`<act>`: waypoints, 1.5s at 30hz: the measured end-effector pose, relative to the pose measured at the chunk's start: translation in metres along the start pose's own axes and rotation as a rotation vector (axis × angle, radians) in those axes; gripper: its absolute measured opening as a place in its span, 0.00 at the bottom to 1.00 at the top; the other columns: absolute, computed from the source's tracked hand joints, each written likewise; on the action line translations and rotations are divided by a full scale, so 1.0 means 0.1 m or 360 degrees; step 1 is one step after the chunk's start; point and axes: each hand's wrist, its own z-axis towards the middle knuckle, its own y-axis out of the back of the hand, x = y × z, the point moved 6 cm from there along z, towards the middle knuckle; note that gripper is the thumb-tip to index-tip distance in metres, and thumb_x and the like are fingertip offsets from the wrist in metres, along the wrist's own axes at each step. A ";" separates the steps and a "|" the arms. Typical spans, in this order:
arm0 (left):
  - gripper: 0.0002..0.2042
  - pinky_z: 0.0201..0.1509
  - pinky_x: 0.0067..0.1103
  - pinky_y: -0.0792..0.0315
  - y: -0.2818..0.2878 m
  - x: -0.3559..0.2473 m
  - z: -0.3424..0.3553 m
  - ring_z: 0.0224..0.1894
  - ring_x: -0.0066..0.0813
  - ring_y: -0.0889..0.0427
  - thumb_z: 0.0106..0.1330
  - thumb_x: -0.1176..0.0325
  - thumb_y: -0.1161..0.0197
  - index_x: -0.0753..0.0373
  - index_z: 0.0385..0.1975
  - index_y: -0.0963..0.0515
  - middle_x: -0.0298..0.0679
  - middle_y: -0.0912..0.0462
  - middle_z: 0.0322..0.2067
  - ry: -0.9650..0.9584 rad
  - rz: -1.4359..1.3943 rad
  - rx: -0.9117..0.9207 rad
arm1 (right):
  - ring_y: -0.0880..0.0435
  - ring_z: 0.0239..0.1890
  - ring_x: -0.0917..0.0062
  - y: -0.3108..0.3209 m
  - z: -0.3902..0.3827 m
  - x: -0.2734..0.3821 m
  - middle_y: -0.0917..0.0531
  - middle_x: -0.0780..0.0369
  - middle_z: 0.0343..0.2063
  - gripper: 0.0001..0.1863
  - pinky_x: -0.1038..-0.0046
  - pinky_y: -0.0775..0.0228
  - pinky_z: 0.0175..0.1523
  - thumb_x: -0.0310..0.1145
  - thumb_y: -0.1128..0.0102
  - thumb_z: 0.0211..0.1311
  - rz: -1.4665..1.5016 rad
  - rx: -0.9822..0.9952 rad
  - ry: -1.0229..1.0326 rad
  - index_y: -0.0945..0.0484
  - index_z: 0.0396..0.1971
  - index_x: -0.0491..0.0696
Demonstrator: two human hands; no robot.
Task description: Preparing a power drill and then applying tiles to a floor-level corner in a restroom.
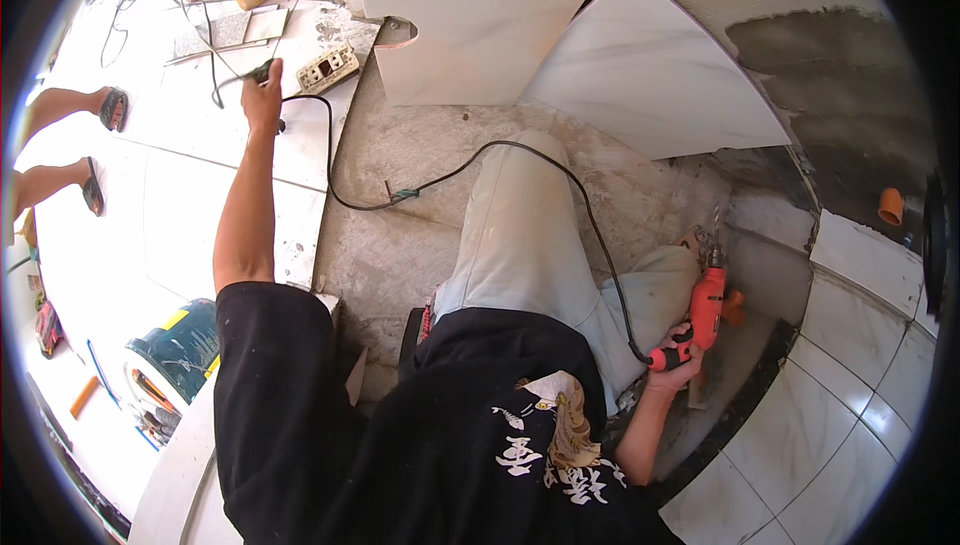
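My right hand [678,373] is wrapped round the handle of a red electric drill [708,307]. The drill points away from me, and a long bit [716,220] sits in its chuck. From the handle a black power cord [590,207] curves over my knee to the left side. Stretched far forward on the left, my left hand [262,107] is closed on a dark piece at the cord's end, which looks like a plug. Its exact form is partly hidden by my fingers. Just right of that hand, a cream socket strip [328,69] lies on the white tiles.
Large marble-look tiles [480,25] lean ahead, one with a round notch. A person's sandalled foot [112,110] stands at left. A dark green bucket [175,350] holds tools nearby. An orange pipe end [891,207] sticks out of the right wall. Tile offcuts [225,35] lie far left.
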 end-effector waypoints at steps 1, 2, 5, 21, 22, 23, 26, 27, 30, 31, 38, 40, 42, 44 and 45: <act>0.23 0.48 0.28 0.27 0.02 0.13 0.02 0.41 0.40 0.16 0.61 0.50 0.34 0.68 0.41 0.17 0.48 0.14 0.36 0.0145 0.0127 0.0118 | 0.22 0.46 0.74 0.00 -0.01 0.00 0.24 0.60 0.46 0.29 0.74 0.23 0.40 0.27 0.44 0.51 0.0002 -0.0001 0.0003 0.35 0.56 0.42; 0.23 0.48 0.28 0.27 0.03 0.17 0.04 0.41 0.40 0.16 0.61 0.50 0.34 0.68 0.41 0.17 0.48 0.14 0.36 0.0143 0.0128 0.0119 | 0.22 0.46 0.74 0.00 -0.01 -0.01 0.24 0.60 0.46 0.29 0.74 0.23 0.40 0.27 0.44 0.51 0.0058 -0.0009 -0.0028 0.35 0.56 0.42; 0.23 0.48 0.27 0.26 -0.06 0.08 0.01 0.40 0.35 0.16 0.56 0.55 0.29 0.65 0.46 0.19 0.45 0.15 0.39 0.0002 -0.0198 0.0280 | 0.22 0.46 0.74 -0.02 -0.01 0.00 0.24 0.60 0.46 0.29 0.74 0.23 0.40 0.27 0.43 0.51 0.0086 -0.0010 -0.0066 0.35 0.56 0.42; 0.18 0.49 0.29 0.26 -0.60 -0.65 -0.15 0.42 0.41 0.17 0.52 0.64 0.27 0.66 0.39 0.20 0.48 0.15 0.36 -0.0427 0.0011 0.0581 | 0.21 0.44 0.74 -0.05 -0.03 -0.01 0.23 0.61 0.44 0.26 0.76 0.22 0.38 0.29 0.42 0.50 -0.0025 -0.0066 0.0029 0.32 0.52 0.41; 0.18 0.49 0.29 0.26 -0.60 -0.67 -0.13 0.42 0.41 0.17 0.52 0.64 0.27 0.66 0.39 0.20 0.48 0.15 0.36 -0.0423 0.0010 0.0578 | 0.21 0.44 0.74 -0.04 -0.02 0.01 0.23 0.61 0.44 0.26 0.76 0.22 0.38 0.29 0.42 0.50 -0.0029 -0.0062 0.0027 0.32 0.52 0.41; 0.17 0.49 0.30 0.26 -0.62 -0.73 -0.13 0.41 0.42 0.17 0.51 0.65 0.27 0.66 0.38 0.20 0.48 0.16 0.36 -0.0522 0.0032 0.0646 | 0.21 0.44 0.74 -0.02 -0.01 0.01 0.23 0.61 0.44 0.27 0.76 0.22 0.38 0.29 0.42 0.50 -0.0020 -0.0052 0.0001 0.33 0.53 0.41; 0.17 0.48 0.30 0.26 -0.69 -0.76 -0.16 0.41 0.43 0.18 0.48 0.67 0.26 0.66 0.37 0.19 0.47 0.16 0.35 -0.0654 0.0154 0.0732 | 0.21 0.44 0.74 -0.03 0.02 0.01 0.23 0.61 0.44 0.28 0.75 0.22 0.38 0.29 0.42 0.50 -0.0038 -0.0024 -0.0027 0.33 0.54 0.40; 0.17 0.49 0.30 0.26 -0.72 -0.72 -0.18 0.42 0.44 0.18 0.48 0.68 0.26 0.66 0.37 0.19 0.47 0.17 0.36 -0.0643 0.0181 0.0752 | 0.21 0.45 0.74 -0.04 0.03 0.01 0.23 0.61 0.44 0.28 0.75 0.22 0.38 0.29 0.42 0.50 -0.0062 -0.0013 -0.0023 0.33 0.54 0.40; 0.17 0.53 0.33 0.28 -0.76 -0.82 -0.25 0.48 0.43 0.21 0.49 0.66 0.27 0.65 0.38 0.20 0.45 0.20 0.41 -0.0640 0.0338 0.0779 | 0.21 0.45 0.74 -0.03 0.06 0.01 0.23 0.60 0.44 0.29 0.75 0.22 0.39 0.29 0.42 0.50 -0.0082 0.0008 -0.0029 0.34 0.55 0.40; 0.17 0.55 0.36 0.30 -0.75 -0.92 -0.28 0.51 0.41 0.23 0.50 0.64 0.28 0.64 0.39 0.20 0.43 0.22 0.43 -0.0598 0.0541 0.0707 | 0.21 0.45 0.74 -0.02 0.06 0.01 0.23 0.60 0.44 0.29 0.75 0.22 0.39 0.29 0.42 0.50 -0.0086 0.0010 -0.0036 0.34 0.55 0.40; 0.26 0.66 0.41 0.41 -0.45 -0.69 -0.58 0.60 0.45 0.33 0.56 0.58 0.30 0.57 0.55 0.26 0.45 0.30 0.53 -0.0338 0.0431 0.0184 | 0.21 0.45 0.73 0.06 0.01 0.05 0.22 0.61 0.45 0.28 0.75 0.22 0.38 0.28 0.42 0.50 -0.0036 -0.0003 -0.0013 0.33 0.55 0.42; 0.28 0.64 0.37 0.38 -0.19 -0.25 -0.54 0.59 0.47 0.34 0.56 0.61 0.31 0.57 0.58 0.27 0.48 0.32 0.54 -0.0149 0.0266 -0.0132 | 0.22 0.46 0.74 0.12 0.04 0.04 0.22 0.60 0.45 0.28 0.75 0.21 0.38 0.28 0.42 0.51 -0.0014 -0.0008 -0.0049 0.33 0.55 0.41; 0.27 0.61 0.36 0.35 -0.07 0.08 -0.61 0.56 0.47 0.31 0.56 0.63 0.32 0.59 0.58 0.27 0.49 0.33 0.55 0.0223 0.0426 -0.0151 | 0.21 0.45 0.74 0.07 0.00 0.02 0.22 0.60 0.45 0.27 0.75 0.21 0.38 0.28 0.43 0.51 0.0054 -0.0040 -0.0047 0.33 0.54 0.41; 0.25 0.58 0.35 0.32 0.02 0.26 -0.57 0.55 0.47 0.29 0.57 0.63 0.33 0.57 0.56 0.25 0.48 0.33 0.54 0.0206 0.0592 -0.0117 | 0.21 0.45 0.74 0.01 0.01 0.03 0.22 0.61 0.45 0.27 0.74 0.21 0.38 0.28 0.43 0.51 0.0010 -0.0007 -0.0068 0.33 0.54 0.41; 0.24 0.57 0.35 0.31 -0.01 0.38 -0.55 0.55 0.48 0.29 0.56 0.62 0.32 0.55 0.55 0.24 0.48 0.33 0.54 0.0239 0.0617 0.0127 | 0.21 0.45 0.74 0.00 0.02 0.01 0.22 0.61 0.45 0.27 0.74 0.21 0.39 0.28 0.43 0.51 0.0037 -0.0023 -0.0103 0.33 0.54 0.41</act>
